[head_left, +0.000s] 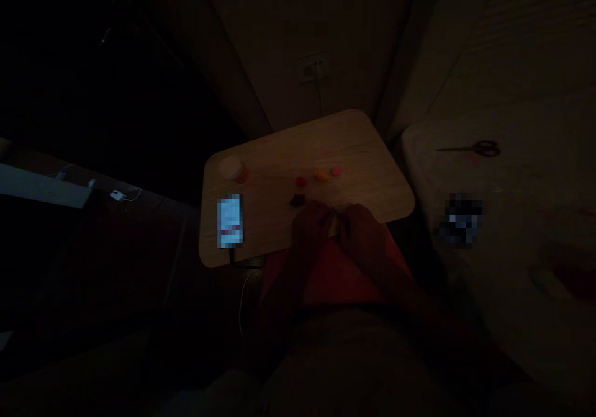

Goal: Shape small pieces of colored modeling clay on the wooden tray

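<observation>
In dim light, my left hand (311, 219) and my right hand (356, 221) meet over the front edge of a small wooden table (270, 212). Both have their fingers pinched on a small dark piece (335, 212) whose kind I cannot make out. Just beyond them lie a red lump (300, 182), an orange-yellow lump (321, 175) and a pink lump (336, 171), all small and soft-looking. A dark lump (298, 200) sits close to my left hand's fingers.
A lit phone (230, 221) with a cable lies at the table's left, near a lidded tub (233, 169). Scissors (470, 149) and a blurred dark item (460, 219) rest on the pale surface at right. A wall socket (314, 67) holds a plug. Something red (344, 271) lies below my wrists.
</observation>
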`<action>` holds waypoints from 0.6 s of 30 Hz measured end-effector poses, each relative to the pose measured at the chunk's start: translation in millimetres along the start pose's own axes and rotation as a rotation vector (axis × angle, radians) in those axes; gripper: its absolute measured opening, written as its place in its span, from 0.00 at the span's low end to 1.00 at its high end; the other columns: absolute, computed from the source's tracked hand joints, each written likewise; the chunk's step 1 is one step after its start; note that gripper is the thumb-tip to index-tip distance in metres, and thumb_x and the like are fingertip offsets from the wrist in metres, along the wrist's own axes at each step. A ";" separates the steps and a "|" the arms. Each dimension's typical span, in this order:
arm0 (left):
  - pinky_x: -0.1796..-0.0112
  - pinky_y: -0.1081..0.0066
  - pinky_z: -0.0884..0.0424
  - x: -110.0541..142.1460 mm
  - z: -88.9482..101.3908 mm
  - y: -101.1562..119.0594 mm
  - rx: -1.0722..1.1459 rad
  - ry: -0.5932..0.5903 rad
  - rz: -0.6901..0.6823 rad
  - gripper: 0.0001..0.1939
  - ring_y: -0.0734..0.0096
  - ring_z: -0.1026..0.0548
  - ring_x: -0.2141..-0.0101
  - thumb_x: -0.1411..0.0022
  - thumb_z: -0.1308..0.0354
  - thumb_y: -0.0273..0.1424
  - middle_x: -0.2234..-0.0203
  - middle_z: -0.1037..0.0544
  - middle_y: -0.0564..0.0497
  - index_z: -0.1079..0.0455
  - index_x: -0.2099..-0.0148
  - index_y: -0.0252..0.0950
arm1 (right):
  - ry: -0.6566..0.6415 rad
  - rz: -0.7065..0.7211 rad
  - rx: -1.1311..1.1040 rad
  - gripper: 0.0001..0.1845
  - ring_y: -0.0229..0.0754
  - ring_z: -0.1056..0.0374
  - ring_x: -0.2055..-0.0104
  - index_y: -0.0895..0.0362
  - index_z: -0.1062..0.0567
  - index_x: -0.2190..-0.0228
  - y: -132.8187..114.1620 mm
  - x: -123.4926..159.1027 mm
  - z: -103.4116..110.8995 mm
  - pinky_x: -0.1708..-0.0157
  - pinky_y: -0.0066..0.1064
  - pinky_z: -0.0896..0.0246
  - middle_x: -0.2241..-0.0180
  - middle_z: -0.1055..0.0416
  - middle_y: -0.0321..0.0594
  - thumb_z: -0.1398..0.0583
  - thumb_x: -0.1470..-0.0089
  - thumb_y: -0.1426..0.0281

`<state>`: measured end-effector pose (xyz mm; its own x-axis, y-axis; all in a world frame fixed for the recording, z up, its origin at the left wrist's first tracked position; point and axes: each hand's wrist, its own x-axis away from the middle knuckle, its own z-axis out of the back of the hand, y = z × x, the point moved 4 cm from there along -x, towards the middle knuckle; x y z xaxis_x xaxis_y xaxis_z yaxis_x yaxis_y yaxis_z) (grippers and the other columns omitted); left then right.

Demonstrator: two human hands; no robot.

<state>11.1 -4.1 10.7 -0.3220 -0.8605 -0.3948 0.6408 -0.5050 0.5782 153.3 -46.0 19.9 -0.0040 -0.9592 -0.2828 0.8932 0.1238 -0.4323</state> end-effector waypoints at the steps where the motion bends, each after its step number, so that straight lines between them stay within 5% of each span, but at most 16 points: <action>1: 0.55 0.67 0.21 0.0 0.1 0.5 -0.004 0.003 -0.011 0.03 0.67 0.19 0.59 0.32 0.36 0.26 0.60 0.18 0.49 0.21 0.58 0.37 | -0.004 0.001 0.003 0.06 0.51 0.33 0.59 0.56 0.27 0.64 -0.5 0.1 -0.1 0.63 0.37 0.44 0.63 0.26 0.49 0.45 0.35 0.74; 9: 0.56 0.67 0.21 0.7 4.0 3.8 -0.065 -0.025 -0.121 0.05 0.67 0.18 0.60 0.30 0.39 0.27 0.61 0.17 0.48 0.21 0.60 0.36 | -0.055 -0.051 0.010 0.07 0.51 0.32 0.58 0.57 0.26 0.64 -2.0 -1.1 -1.7 0.63 0.37 0.44 0.62 0.25 0.50 0.45 0.35 0.74; 18: 0.51 0.62 0.19 5.2 13.8 -5.1 -0.164 -0.201 -0.233 0.14 0.62 0.16 0.54 0.29 0.45 0.22 0.52 0.15 0.45 0.21 0.47 0.36 | -0.029 -0.035 -0.075 0.09 0.51 0.32 0.59 0.57 0.26 0.64 -2.9 1.4 -6.0 0.61 0.38 0.40 0.62 0.25 0.50 0.46 0.34 0.74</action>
<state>-3.5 -7.0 15.5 -0.5934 -0.7275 -0.3445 0.6320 -0.6861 0.3602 148.0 -46.2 15.6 -0.0204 -0.9701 -0.2417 0.8566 0.1077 -0.5046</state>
